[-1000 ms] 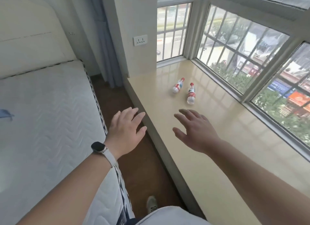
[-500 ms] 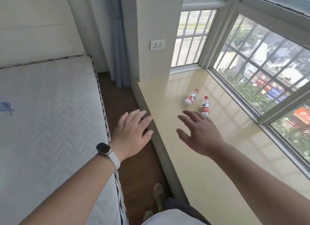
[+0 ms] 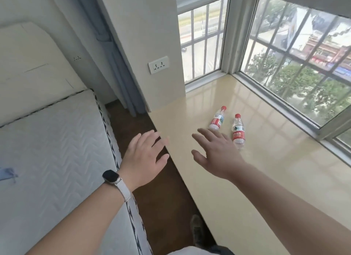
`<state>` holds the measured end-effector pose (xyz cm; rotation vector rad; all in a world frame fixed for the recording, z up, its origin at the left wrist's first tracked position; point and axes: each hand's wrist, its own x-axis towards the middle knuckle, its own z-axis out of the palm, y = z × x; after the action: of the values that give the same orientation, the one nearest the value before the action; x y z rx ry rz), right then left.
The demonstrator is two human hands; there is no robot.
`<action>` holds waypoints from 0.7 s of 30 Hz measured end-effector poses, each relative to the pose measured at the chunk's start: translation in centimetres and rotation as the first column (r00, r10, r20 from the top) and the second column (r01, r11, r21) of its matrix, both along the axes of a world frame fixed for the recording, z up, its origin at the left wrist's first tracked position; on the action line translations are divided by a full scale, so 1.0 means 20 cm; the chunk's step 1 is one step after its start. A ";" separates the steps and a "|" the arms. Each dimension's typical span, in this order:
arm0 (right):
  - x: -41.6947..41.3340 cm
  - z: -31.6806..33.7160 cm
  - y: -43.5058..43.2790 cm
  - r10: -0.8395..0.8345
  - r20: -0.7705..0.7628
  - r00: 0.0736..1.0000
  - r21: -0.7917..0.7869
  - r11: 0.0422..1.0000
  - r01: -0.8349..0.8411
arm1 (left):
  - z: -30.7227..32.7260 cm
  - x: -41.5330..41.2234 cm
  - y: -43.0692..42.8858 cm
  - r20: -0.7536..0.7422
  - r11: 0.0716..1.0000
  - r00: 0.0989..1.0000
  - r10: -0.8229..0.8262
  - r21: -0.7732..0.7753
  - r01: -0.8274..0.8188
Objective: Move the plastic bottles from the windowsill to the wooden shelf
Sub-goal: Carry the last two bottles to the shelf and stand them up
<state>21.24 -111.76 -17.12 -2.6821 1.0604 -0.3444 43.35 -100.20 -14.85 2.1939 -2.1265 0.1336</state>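
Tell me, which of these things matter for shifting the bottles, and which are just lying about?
Part of the job: left bottle, right bottle, windowsill, left hand, right hand.

Just there: mattress, wall socket, curtain, wristwatch.

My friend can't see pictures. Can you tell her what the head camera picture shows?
Two open, empty hands, the left hand and the right hand, reach toward two small plastic bottles with red caps, lying on their sides on a shiny cream windowsill. A bare white mattress is on the left, and the barred windows show trees and a street outside.
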 end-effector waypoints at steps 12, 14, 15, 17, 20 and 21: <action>-0.28 -0.06 -0.46 -0.194 0.001 0.981 -0.034 0.980 0.194 | 0.09 -0.05 -0.70 0.085 0.988 0.987 -0.140 0.072 0.134; -0.30 -0.09 -0.52 -0.226 -0.007 0.974 -0.046 0.973 0.226 | 0.10 -0.05 -0.82 0.100 0.984 0.981 -0.167 0.082 0.160; -0.31 -0.10 -0.54 -0.238 -0.021 0.971 -0.054 0.970 0.236 | 0.09 -0.06 -0.88 0.103 0.981 0.978 -0.181 0.093 0.172; -0.31 -0.14 -0.59 -0.261 -0.046 0.964 -0.066 0.964 0.258 | 0.04 -0.07 -0.99 0.078 0.972 0.975 -0.210 0.127 0.199; -0.30 -0.22 -0.65 -0.312 -0.081 0.947 -0.038 0.950 0.310 | -0.09 -0.07 -1.15 0.017 0.952 0.963 -0.270 0.153 0.265; -0.29 -0.25 -0.67 -0.335 -0.108 0.936 -0.026 0.942 0.334 | -0.14 -0.06 -1.21 0.001 0.944 0.956 -0.294 0.157 0.290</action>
<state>15.45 -125.25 -22.22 -2.5460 1.5580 -0.2595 42.06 -124.43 -17.65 1.9252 -2.5249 -0.0263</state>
